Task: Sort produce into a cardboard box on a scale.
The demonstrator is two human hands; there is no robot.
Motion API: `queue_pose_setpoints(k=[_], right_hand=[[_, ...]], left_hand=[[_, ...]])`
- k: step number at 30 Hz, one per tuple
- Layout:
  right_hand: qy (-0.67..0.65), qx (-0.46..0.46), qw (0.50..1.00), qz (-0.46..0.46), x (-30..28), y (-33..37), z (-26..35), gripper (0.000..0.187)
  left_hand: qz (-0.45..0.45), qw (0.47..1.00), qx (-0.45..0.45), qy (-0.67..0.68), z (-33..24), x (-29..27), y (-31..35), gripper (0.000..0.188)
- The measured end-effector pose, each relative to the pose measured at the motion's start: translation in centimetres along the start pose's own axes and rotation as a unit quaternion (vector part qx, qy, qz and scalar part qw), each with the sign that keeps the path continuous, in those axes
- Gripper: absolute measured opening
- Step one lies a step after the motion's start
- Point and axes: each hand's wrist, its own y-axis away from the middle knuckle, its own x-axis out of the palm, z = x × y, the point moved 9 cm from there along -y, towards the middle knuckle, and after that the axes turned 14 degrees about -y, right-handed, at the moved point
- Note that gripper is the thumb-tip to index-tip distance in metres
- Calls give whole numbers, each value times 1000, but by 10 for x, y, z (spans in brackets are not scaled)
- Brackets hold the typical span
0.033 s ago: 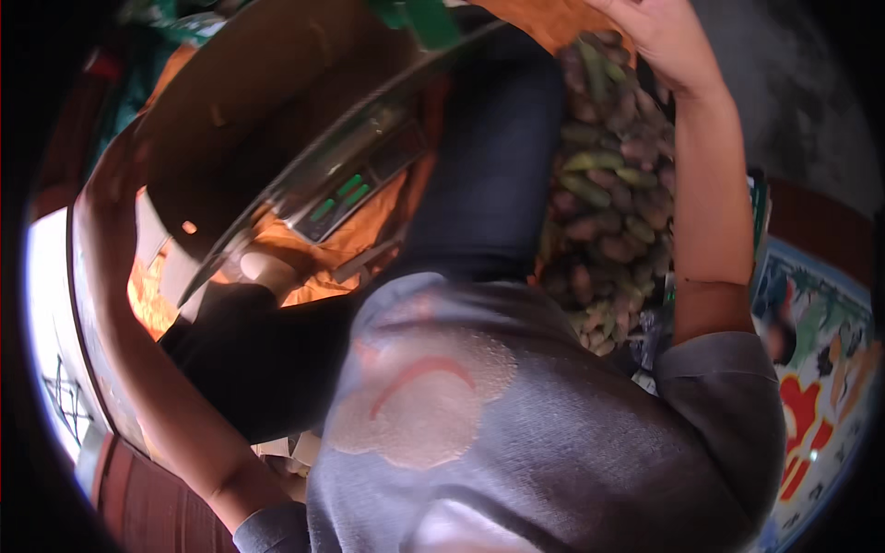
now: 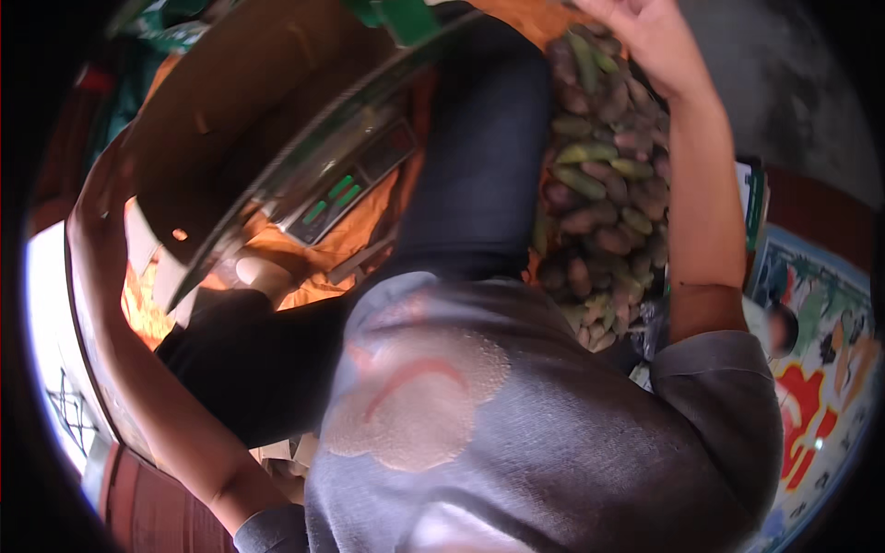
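Observation:
A large brown cardboard box (image 2: 249, 101) leans at a slant on the left, its inside dark. Against its outer left side lies my left hand (image 2: 103, 184), its fingers blurred and lost in shadow. My right hand (image 2: 645, 41) reaches past the far end of a heap of small oval brown and green fruits (image 2: 604, 194). The top edge of the picture cuts off its fingertips, so what they touch is hidden. Partly behind the box's edge sits a digital scale (image 2: 346, 198) with lit green displays.
An orange sheet (image 2: 346, 240) spreads beneath the scale. My dark-trousered leg (image 2: 479, 157) stretches between box and fruits. Something green (image 2: 406, 20) shows at the top. A colourful printed panel (image 2: 820, 369) stands at the right, a reddish-brown wooden surface (image 2: 171, 498) at lower left.
The whole view has shifted slightly, so most things appear a little further left. Both hands keep nearly the same places beside the box and the fruits.

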Motion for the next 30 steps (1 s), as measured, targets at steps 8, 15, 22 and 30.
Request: queue_pose_setpoints(k=[8,15,22,30], right_hand=[[17,288,937,-198,-178,246,-316,43],[95,503,844,-158,-139,406,-513,45],[171,583,788,-100,-96,382,-565,79],[209,498,824,-171,-65,346,-545,88]], left_hand=[[-91,973,-73,200,19,-3,2,54],[-139,912,-245,298,48,0,34,58],[-151,848,-394,322,144,19,92,48],[-130,848,-441,262,172,18,132,48]])
